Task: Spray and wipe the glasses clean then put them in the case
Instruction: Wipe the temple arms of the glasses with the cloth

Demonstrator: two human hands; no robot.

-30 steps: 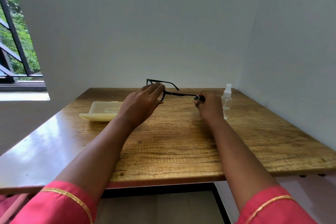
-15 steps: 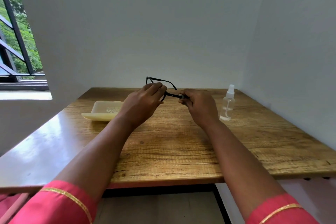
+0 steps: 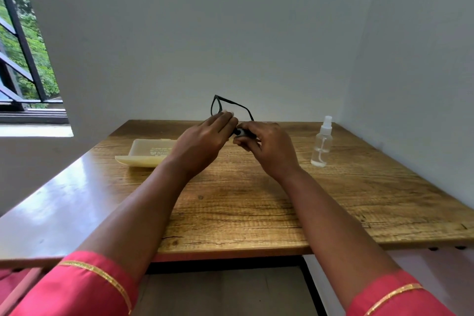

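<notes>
case (image 3: 148, 153) is lying open near the table's (image 3: 256, 213) left-rear edge | your left hand (image 3: 202, 141) is gripping the glasses (image 3: 230, 105) above the table's middle | your right hand (image 3: 266, 149) is pinching a folded temple | spray bottle (image 3: 322, 145) is standing upright near the right wall, bare wood lying in front.

Table (image 3: 256, 213): case (image 3: 146, 154) at far left, spray bottle (image 3: 322, 143) far right, both hands (image 3: 202, 141) (image 3: 266, 149) w/ glasses (image 3: 230, 104) above table, btwn those two.
</notes>
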